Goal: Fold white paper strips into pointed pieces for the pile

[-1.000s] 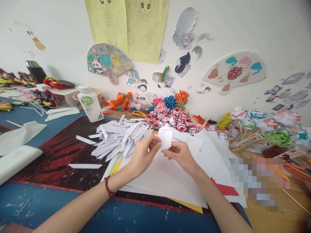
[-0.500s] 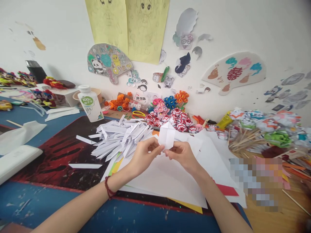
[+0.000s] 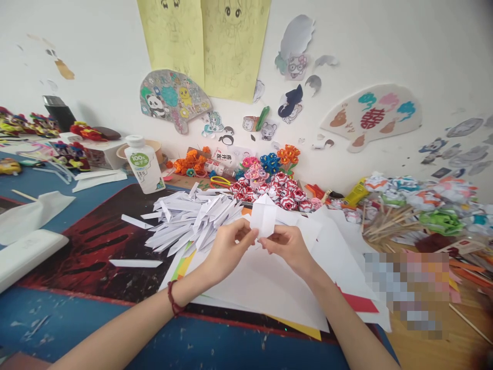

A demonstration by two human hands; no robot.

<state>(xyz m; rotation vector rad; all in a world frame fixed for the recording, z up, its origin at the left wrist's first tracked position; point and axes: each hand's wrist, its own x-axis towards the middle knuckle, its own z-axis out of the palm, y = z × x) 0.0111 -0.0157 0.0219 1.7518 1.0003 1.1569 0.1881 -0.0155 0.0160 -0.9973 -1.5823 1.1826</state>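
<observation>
A small folded piece of white paper (image 3: 263, 216) with a pointed top is held upright between both hands. My left hand (image 3: 234, 245) pinches its lower left edge, thumb in front. My right hand (image 3: 285, 246) grips the lower right corner with thumb and fingertips. Below the hands lie large white paper sheets (image 3: 265, 293), with coloured sheets showing at their edges. Just left of my left hand is a heap of folded white paper strips (image 3: 200, 216). One single strip (image 3: 135, 263) lies apart on the dark mat.
A white bottle (image 3: 144, 164) stands behind the mat (image 3: 96, 241). Red-and-white paper flowers (image 3: 287, 191) sit against the wall. Thin wooden sticks (image 3: 389, 221) and crumpled coloured paper (image 3: 441, 221) crowd the right side. A white device (image 3: 31, 257) lies at far left.
Almost nothing differs. Both hands keep their pinch on the folded paper, with slight finger shifts at its lower edge, and the whole view has moved a little.
</observation>
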